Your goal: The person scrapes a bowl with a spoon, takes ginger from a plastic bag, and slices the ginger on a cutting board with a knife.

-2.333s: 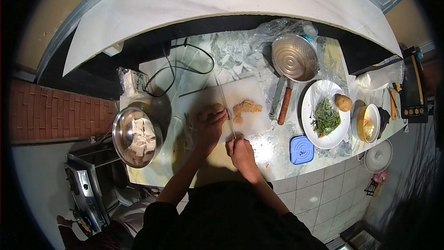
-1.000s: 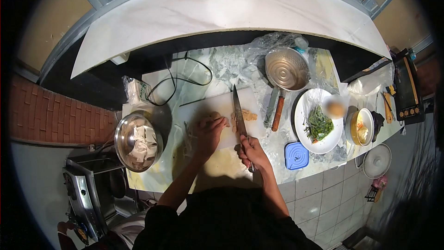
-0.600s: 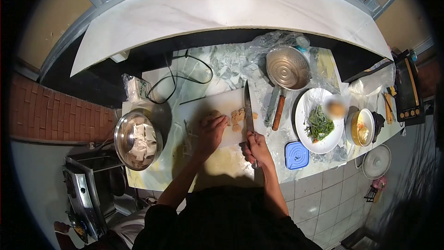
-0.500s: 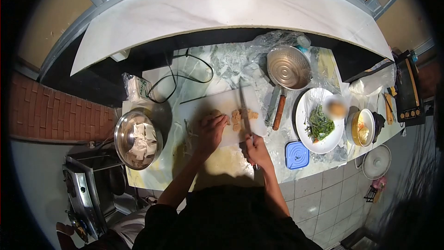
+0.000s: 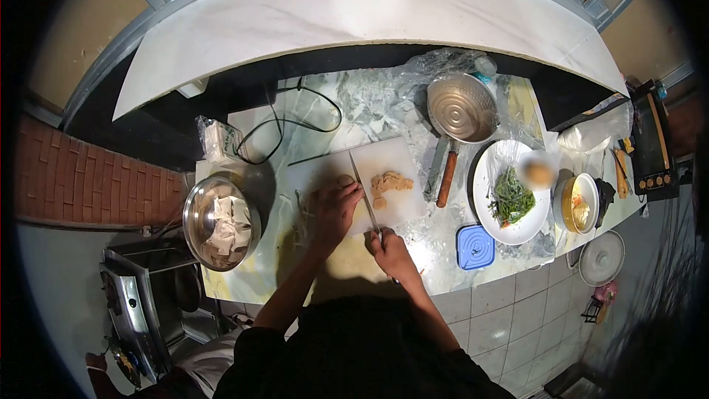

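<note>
On a white cutting board (image 5: 396, 151), my left hand (image 5: 334, 214) presses its bent fingers onto a tan lump of food (image 5: 344, 179), mostly hidden beneath them. My right hand (image 5: 393, 255) is wrapped round the handle of a kitchen knife (image 5: 362, 185). The long blade points away from me and slants left, right beside my left fingertips. Several cut tan pieces (image 5: 391, 183) lie in a loose cluster to the right of the blade.
A steel bowl of pale folded pieces (image 5: 193, 235) stands left. To the right are a saucepan (image 5: 464, 109), a white plate (image 5: 481, 216) with greens, a blue lid (image 5: 475, 247) and a yellow-and-white bowl (image 5: 588, 179). A black cable (image 5: 336, 103) loops behind the board. Another person's hand (image 5: 96, 360) shows lower left.
My right hand has moved left with the knife, whose blade has gone from over the cut pieces to beside my left fingers. My left hand has barely moved.
</note>
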Tool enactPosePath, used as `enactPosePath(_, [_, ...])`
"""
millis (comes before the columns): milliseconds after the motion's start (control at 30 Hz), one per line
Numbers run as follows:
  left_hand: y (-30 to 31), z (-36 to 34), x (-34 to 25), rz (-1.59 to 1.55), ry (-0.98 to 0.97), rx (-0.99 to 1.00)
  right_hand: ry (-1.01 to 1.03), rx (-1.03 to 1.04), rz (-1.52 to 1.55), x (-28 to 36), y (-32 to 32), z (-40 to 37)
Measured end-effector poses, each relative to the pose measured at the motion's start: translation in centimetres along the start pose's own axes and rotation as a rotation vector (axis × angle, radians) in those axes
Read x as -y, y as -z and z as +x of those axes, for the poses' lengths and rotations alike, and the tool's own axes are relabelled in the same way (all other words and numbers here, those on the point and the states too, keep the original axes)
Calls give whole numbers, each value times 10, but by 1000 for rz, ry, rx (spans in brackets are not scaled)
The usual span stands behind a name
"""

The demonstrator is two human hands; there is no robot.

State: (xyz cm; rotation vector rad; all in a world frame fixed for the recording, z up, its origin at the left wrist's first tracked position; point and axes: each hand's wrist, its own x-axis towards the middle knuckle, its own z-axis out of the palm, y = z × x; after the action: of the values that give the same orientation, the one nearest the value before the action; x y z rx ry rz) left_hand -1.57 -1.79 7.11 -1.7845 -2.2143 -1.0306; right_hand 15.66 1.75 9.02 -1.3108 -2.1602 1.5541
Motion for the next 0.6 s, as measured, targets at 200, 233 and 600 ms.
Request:
enactPosePath(200, [1,-1,-3,28,-2,-49,71,-59,-43,-6,-4,0])
enactPosePath(233, [0,-2,1,-12,-1,-35,72,-57,-43,-4,-4,-1])
enactPosePath(600, [-6,7,-8,-216,88,-56,47,-95,-38,0,5,2])
